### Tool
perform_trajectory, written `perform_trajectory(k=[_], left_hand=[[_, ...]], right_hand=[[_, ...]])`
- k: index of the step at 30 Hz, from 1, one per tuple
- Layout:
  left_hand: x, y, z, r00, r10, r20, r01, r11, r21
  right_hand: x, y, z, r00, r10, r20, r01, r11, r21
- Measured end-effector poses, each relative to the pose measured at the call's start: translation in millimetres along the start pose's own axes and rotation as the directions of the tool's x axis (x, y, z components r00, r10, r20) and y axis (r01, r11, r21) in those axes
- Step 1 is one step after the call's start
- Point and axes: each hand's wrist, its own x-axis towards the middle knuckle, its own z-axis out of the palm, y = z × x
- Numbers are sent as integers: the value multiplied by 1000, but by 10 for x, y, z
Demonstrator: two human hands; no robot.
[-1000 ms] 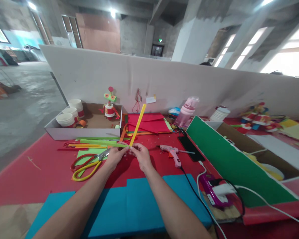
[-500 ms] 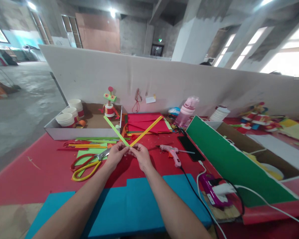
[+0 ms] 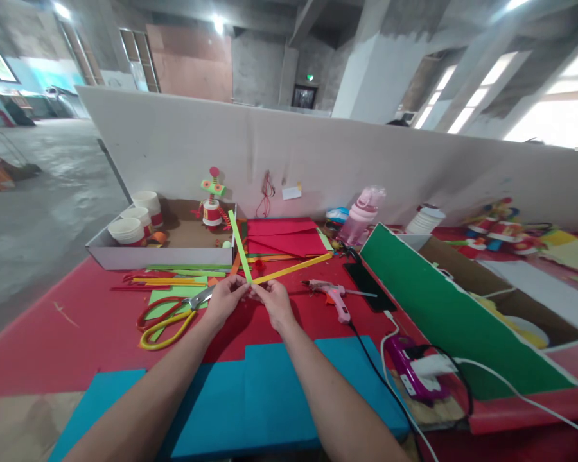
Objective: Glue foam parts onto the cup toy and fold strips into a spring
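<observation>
A light-green paper strip [image 3: 239, 246] and a yellow paper strip [image 3: 293, 268] meet at their near ends, forming a V. My left hand [image 3: 230, 296] pinches this joint from the left, its fingers closed. From the other side my right hand [image 3: 272, 300] grips the same spot between thumb and finger. The overlap itself is mostly covered by my fingertips. Just left of my left hand lie large scissors [image 3: 173, 316] with red and yellow handles, partly over green paper [image 3: 157, 296]. A pink hot glue gun [image 3: 334, 296] rests to the right of my right hand.
Behind the scissors are loose paper strips [image 3: 173, 281] and a shallow box [image 3: 158, 258] with paper cups [image 3: 126, 231] and a small cup figure [image 3: 212, 212]. Red paper sheets [image 3: 289, 237], a pink bottle [image 3: 361, 218], a phone [image 3: 370, 289], a purple power strip [image 3: 409, 372] and a green-sided box [image 3: 443, 314] stand around.
The V has opened wider and turned: the green strip now points more steeply upward, while the yellow one has swung down to the right. Both hands stay at the joint.
</observation>
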Motion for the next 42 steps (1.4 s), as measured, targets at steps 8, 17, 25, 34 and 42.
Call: perform_trajectory(k=[8,17,25,34,42], left_hand=[[-5,17,2,1000,-18,7,18,999,-28],[-14,40,-18,999,-3,-41,0,996,-84],[4,-6,-35,999,1,-40,-4,997,-79],[-25,51,-11,999,-16,-43,11,992,-125],[-31,77,7,1000,-21,-13,18,988,-155]], right_hand=[[-7,-11,-18,999,-2,47,4,999,-44],[-8,23,-6,995,-71,70,81,985,-150],[-6,49,-16,997,-65,43,69,991,-117],[-25,32,-3,998,-58,38,61,994,-88],[-39,-7,5,998,-61,35,64,991,-115]])
